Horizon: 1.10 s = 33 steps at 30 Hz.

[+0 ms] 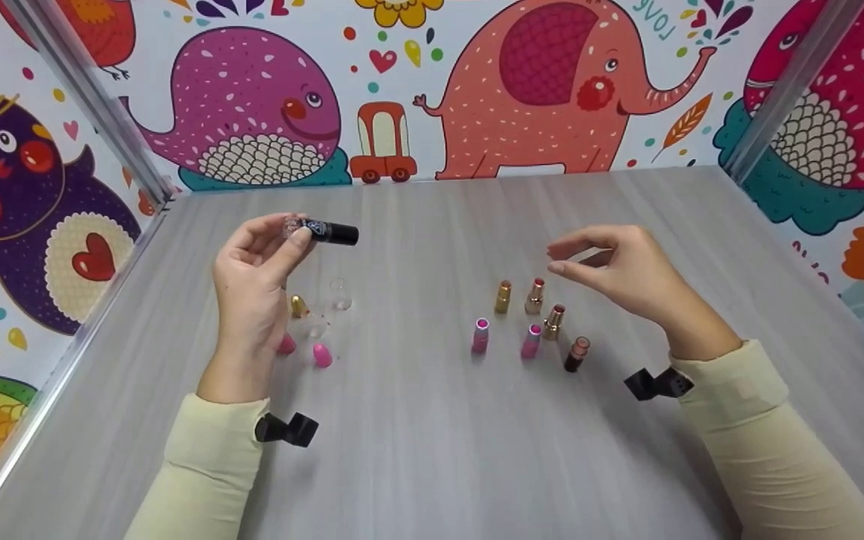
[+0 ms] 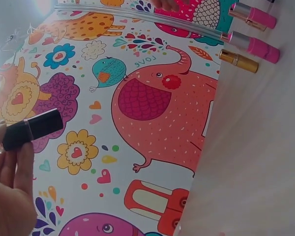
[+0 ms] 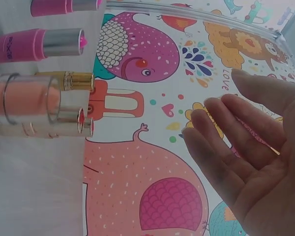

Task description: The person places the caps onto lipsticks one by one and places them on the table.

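From where I stand, with twelve o'clock at the painted wall, the left hand [image 1: 256,259] is raised on the ten o'clock side, pinching a black tube [image 1: 334,232] between thumb and fingers. The tube lies nearly level, its black end pointing between three and four o'clock. Below that hand, toward four and five o'clock, sit a gold cap [image 1: 298,305], a pink cap [image 1: 322,355] and some small clear pieces [image 1: 341,304].

The right hand [image 1: 631,271] hovers at two o'clock, free, its fingers loosely bent and a gap between them and the thumb. Near it, toward eight o'clock, lipsticks stand upright on the table [image 1: 417,435]: gold ones [image 1: 503,298], pink ones [image 1: 481,337] and a dark-based one [image 1: 576,355], nearest seven o'clock.
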Motion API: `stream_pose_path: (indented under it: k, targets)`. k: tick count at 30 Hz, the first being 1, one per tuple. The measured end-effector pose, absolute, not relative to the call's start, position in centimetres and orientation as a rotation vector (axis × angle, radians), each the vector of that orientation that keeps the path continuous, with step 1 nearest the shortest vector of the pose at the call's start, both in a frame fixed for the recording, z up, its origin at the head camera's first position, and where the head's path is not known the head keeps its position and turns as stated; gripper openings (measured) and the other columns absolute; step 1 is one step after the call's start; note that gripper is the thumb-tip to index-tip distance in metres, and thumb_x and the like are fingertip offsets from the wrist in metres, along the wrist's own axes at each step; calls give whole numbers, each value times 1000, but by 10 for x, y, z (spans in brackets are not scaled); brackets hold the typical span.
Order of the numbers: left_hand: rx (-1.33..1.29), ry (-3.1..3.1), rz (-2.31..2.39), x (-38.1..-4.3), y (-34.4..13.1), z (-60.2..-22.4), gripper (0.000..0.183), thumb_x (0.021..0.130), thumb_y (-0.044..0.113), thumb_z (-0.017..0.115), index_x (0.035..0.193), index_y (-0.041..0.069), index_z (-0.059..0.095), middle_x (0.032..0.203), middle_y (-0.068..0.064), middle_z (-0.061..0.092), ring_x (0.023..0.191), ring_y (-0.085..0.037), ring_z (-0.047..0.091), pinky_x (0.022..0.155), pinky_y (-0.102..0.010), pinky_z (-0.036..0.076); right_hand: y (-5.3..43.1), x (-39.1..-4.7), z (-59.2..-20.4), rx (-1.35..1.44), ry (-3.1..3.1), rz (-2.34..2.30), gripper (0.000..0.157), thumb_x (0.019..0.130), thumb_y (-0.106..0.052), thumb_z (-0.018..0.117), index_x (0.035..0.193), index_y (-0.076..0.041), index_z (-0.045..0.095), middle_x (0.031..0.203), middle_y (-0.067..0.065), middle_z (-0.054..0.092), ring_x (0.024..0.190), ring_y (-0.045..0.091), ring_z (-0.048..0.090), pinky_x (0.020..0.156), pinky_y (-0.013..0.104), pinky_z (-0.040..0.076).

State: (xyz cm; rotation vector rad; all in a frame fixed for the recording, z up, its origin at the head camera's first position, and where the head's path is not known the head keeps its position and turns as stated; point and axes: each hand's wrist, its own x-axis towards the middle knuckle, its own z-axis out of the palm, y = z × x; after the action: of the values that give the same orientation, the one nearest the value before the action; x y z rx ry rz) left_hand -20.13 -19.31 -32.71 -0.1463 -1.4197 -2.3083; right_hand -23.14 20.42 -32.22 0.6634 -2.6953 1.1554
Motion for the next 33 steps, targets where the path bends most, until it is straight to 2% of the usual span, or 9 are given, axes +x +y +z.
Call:
stream_pose_path:
  k: [4,11,16,23,29,33]
  targets:
    - [-87,-1428,-2287,-206,-201,-333,39,72,4,81,105,-6,64,106,-20,65,98,-29,64,89,-38,51,210,-232,-325,651,-2726,1138,29,81,-47,71,103,-28,72,98,-13,69,91,3,63,77,16,52]
    - [-43,-1363,-2295,-213,-211,-340,38,70,1,81,103,-7,64,101,-19,66,92,-26,65,87,-39,52,222,-234,-330,720,-2751,1137,25,83,-47,69,103,-32,72,99,-15,68,90,4,63,76,18,53]
    - [-24,-1390,-2265,-217,-215,-342,38,70,1,81,103,-7,64,100,-18,66,91,-25,65,86,-38,52,236,-236,-339,925,-2729,1157,22,85,-35,71,105,-26,72,101,-11,69,90,7,66,75,20,54]
    - [29,-1415,-2230,-222,-219,-345,38,69,2,82,102,-6,65,99,-17,66,92,-25,64,85,-36,53,255,-237,-354,1174,-2731,1302,29,79,-20,79,107,-19,70,103,-1,71,92,19,68,77,29,56]
    - [124,-1608,-2061,-225,-226,-353,38,70,11,83,103,1,67,103,-13,66,98,-24,62,85,-27,53,266,-240,-362,1202,-2883,1367,31,78,-22,80,108,-21,70,106,3,69,94,26,68,78,30,56]
    - [175,-1678,-1986,-229,-231,-358,37,71,13,83,103,3,67,103,-11,65,99,-23,61,84,-24,53,270,-243,-366,1219,-2972,1397,33,77,-23,80,108,-19,70,108,5,69,93,24,69,80,32,56]
